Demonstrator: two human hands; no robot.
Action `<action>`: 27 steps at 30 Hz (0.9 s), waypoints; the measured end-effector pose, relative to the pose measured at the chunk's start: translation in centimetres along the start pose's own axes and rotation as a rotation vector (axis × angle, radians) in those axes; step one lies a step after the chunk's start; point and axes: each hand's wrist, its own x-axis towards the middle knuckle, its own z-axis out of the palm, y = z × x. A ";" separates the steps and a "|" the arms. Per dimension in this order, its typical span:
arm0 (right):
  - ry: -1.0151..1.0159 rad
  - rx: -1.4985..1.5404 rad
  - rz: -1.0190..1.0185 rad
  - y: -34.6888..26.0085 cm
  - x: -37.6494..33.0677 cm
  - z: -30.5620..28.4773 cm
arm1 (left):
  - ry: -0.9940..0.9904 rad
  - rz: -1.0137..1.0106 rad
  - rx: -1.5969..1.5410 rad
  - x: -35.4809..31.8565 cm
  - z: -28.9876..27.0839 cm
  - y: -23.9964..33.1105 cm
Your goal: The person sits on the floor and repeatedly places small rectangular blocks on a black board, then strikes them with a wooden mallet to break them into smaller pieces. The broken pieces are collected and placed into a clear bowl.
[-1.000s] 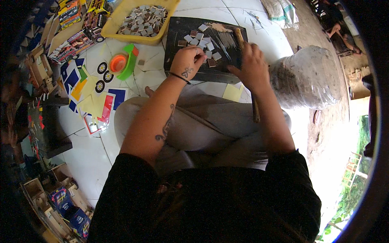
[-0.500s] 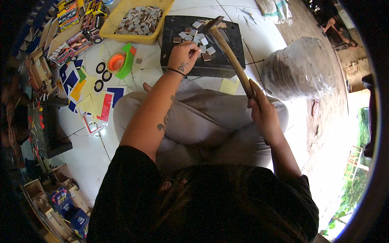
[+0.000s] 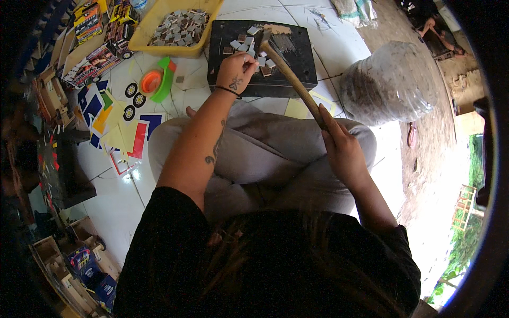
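**Hammer brought down to the block**

Right hand [image 3: 342, 151] gripped the hammer [image 3: 289, 69], its head lowered from the raised position half a second before onto the black block [image 3: 297, 58] at 12 o'clock. Left hand [image 3: 236, 66] pinched a small tile [image 3: 253, 53] there, unmoved: a strike in progress.

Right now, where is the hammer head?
In the head view, the hammer head is over the black block, just right of the left hand, among small square pieces.
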 end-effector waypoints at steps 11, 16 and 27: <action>0.064 0.077 -0.003 0.5 0.4 -0.2 | 0.019 0.006 0.007 -0.2 0.4 -0.6; 0.050 0.029 -0.023 0.2 0.5 -0.2 | 0.002 0.001 0.003 -0.2 0.4 -0.7; 0.315 -0.001 -0.135 5.3 5.3 1.8 | -0.008 -0.026 -0.048 -0.3 0.1 -0.2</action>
